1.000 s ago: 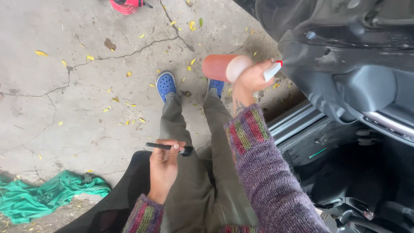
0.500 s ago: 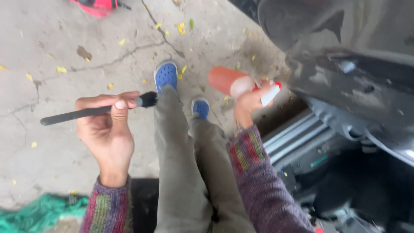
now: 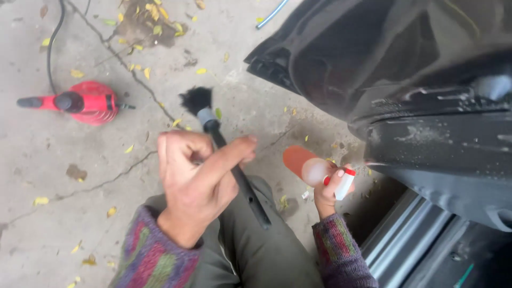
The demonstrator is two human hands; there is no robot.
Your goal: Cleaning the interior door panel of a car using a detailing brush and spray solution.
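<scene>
My left hand holds a black detailing brush by its handle, with the dark bristle tuft pointing up and away over the concrete. My right hand grips an orange spray bottle with a white and red nozzle aimed at the open car door panel, which is dark and speckled with droplets. Both sleeves are a multicoloured knit. My olive trouser legs show between the hands.
A red handheld machine with a black hose lies on the cracked concrete at the left. Yellow leaves are scattered over the ground. The car's sill and dark interior sit at the lower right.
My left hand has swung the brush from lying sideways to pointing up toward the door. The view has tilted up, so my shoes are out of sight and the door fills more of the frame.
</scene>
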